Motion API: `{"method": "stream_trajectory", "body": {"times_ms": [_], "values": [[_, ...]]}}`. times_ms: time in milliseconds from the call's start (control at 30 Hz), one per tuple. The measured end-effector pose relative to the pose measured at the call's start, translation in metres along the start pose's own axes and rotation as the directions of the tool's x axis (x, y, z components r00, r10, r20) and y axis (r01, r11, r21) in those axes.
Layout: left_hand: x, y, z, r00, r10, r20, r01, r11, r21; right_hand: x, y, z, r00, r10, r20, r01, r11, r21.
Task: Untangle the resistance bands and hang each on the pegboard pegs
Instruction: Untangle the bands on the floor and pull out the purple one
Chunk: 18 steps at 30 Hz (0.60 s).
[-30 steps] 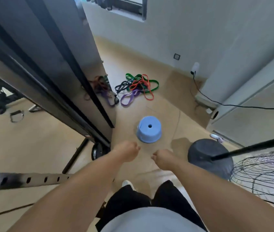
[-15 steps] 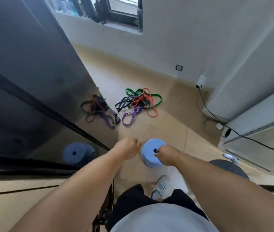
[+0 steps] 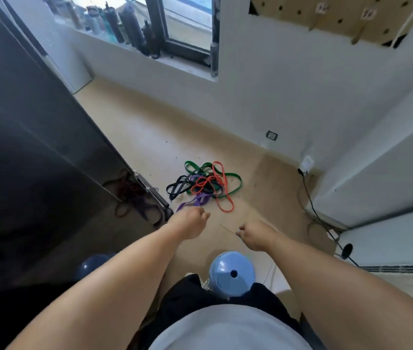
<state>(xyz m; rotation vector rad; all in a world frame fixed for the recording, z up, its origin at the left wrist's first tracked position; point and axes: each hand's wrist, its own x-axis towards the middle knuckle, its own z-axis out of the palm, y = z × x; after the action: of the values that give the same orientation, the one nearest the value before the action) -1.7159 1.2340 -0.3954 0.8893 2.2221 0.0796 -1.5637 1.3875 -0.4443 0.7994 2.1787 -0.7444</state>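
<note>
A tangled heap of resistance bands (image 3: 204, 184) lies on the beige floor: green, orange-red, black and purple loops knotted together. A brown pegboard (image 3: 337, 16) with wooden pegs hangs on the white wall at the top right. My left hand (image 3: 190, 223) hovers just short of the heap's purple end, fingers curled, holding nothing. Level with it and further right, my right hand (image 3: 253, 234) is also curled and empty. Both hands are above the floor, apart from the bands.
A blue round stool (image 3: 232, 272) stands by my legs. A dark mirrored door panel (image 3: 36, 147) fills the left and reflects the bands. A black cable (image 3: 313, 205) runs along the right wall to a plug. Bottles (image 3: 124, 24) line the window sill.
I have stepped forward and my view has tilted up. The bands are nearer, the blue stool has dropped from under my hands to beside my legs, and the pegboard has come into view.
</note>
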Motion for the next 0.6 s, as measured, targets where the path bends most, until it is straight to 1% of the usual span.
{"method": "stream_trajectory", "body": {"times_ms": [100,133,233,333,467,600], "values": [[0.036,-0.007,-0.019,1.0,-0.011,0.01,0.011,1.0,-0.004,0.029,-0.012,-0.034,0.999,-0.005,-0.046,0.008,0.999,0.054],[0.047,-0.009,-0.025,1.0,-0.019,0.008,0.019,1.0,-0.005,0.04,-0.015,-0.043,0.999,-0.018,-0.048,0.021,0.997,0.071],[0.075,-0.012,-0.042,0.999,-0.047,0.017,0.048,0.999,-0.021,0.066,-0.023,-0.071,0.996,-0.081,-0.035,0.083,0.995,0.052],[0.108,-0.011,-0.057,0.995,-0.086,0.047,0.089,0.995,-0.049,0.096,-0.022,-0.101,0.997,-0.074,-0.026,0.076,0.993,0.088],[0.16,0.001,-0.078,0.989,-0.139,0.042,0.143,0.985,-0.093,0.145,-0.017,-0.151,0.991,-0.123,0.047,0.122,0.992,0.019],[0.211,0.032,-0.096,0.973,-0.23,-0.022,0.219,0.949,-0.229,0.194,-0.006,-0.208,0.974,-0.208,0.089,0.212,0.976,-0.042]]}}
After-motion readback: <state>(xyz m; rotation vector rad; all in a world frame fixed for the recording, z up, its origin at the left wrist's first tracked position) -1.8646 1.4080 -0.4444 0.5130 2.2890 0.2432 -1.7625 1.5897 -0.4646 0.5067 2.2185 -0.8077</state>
